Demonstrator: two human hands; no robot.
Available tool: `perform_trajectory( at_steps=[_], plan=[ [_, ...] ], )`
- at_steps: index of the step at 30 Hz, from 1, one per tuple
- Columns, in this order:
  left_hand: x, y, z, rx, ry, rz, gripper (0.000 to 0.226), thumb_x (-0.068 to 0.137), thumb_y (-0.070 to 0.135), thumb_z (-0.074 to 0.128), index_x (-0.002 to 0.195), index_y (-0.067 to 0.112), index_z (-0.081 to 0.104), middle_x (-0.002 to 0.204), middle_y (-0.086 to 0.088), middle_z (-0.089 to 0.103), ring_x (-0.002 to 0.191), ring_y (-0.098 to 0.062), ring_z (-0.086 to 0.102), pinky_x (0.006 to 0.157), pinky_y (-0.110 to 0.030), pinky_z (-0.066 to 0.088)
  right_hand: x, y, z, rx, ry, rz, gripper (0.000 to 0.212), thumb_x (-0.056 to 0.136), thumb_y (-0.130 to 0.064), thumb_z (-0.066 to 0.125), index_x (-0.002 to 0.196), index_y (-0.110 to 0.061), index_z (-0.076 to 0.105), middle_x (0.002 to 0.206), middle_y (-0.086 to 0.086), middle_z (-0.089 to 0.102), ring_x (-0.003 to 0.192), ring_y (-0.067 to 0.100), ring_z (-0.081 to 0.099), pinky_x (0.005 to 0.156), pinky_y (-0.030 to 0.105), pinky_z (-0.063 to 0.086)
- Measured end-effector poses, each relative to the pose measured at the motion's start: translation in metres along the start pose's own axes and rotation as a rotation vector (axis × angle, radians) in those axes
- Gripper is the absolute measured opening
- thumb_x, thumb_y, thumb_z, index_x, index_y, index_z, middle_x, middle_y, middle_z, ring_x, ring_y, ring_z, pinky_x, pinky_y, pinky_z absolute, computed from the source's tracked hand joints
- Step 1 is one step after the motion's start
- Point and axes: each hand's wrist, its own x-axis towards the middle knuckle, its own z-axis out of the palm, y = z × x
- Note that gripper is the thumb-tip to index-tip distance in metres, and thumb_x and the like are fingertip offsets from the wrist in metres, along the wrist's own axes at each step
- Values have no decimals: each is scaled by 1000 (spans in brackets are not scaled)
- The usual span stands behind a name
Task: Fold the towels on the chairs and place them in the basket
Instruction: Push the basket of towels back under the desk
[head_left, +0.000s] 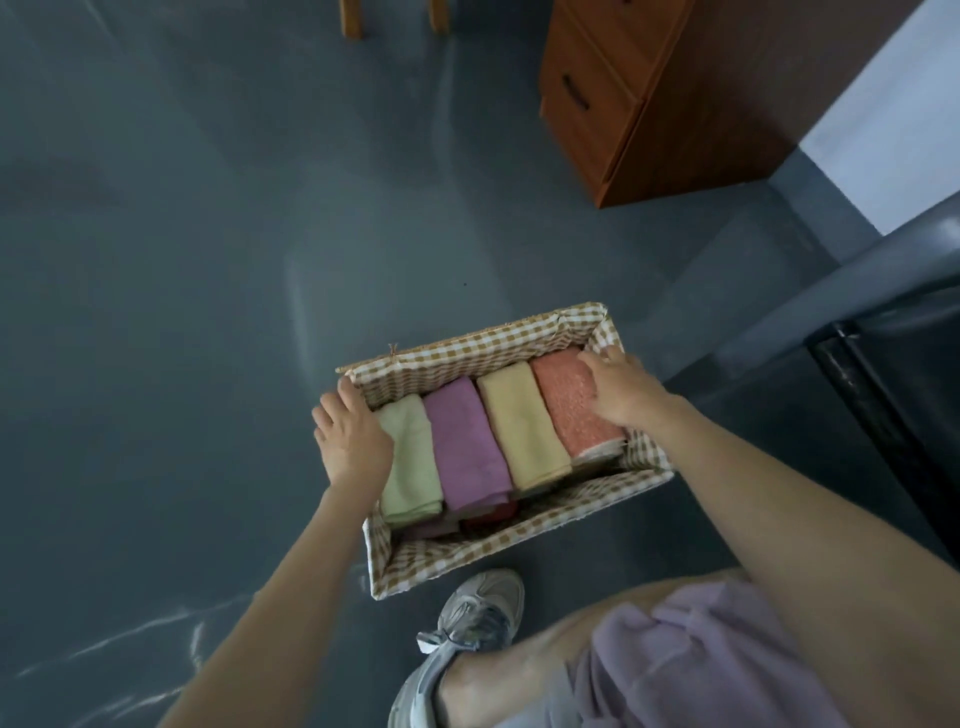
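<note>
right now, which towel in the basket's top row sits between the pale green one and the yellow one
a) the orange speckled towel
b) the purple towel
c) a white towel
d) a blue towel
B: the purple towel lies side by side between the pale green towel and the yellow towel in the basket.
</note>
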Motion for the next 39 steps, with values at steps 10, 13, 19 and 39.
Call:
perform_trajectory(
  at_steps=[10, 13, 19, 39],
  plan=[
    [17, 15, 8, -279, 67, 14, 73, 78, -21, 32, 146, 4, 24, 127, -20, 37, 117, -32, 32, 103, -36, 28, 22, 43, 38, 272, 125, 222, 57, 96, -11, 41, 144, -21, 11, 115, 18, 58, 93, 32, 59, 83, 43, 50],
    [41, 34, 2, -286, 78, 65, 69, 79, -20, 31, 144, 5, 30, 128, -19, 39, 120, -31, 33, 104, -33, 26, 27, 54, 33, 326, 262, 188, 44, 98, -11, 33, 140, -20, 21, 110, 17, 59, 91, 34, 58, 83, 45, 50],
    [76, 68, 6, -411, 96, 111, 59, 73, -20, 31, 126, 5, 41, 123, -16, 47, 116, -29, 40, 99, -38, 35, 40, 80, 34, 440, 323, 217, 46, 96, -16, 42, 135, -28, 23, 111, 12, 60, 90, 31, 59, 79, 46, 52],
    [95, 80, 39, 78, -9, -161, 29, 99, 22, 32, 122, 6, 41, 124, -18, 47, 104, -44, 52, 78, -43, 36, 82, 95, 46, 698, 446, 127, 55, 101, -17, 34, 151, -21, 12, 125, 13, 56, 99, 29, 60, 82, 39, 50]
  ],
)
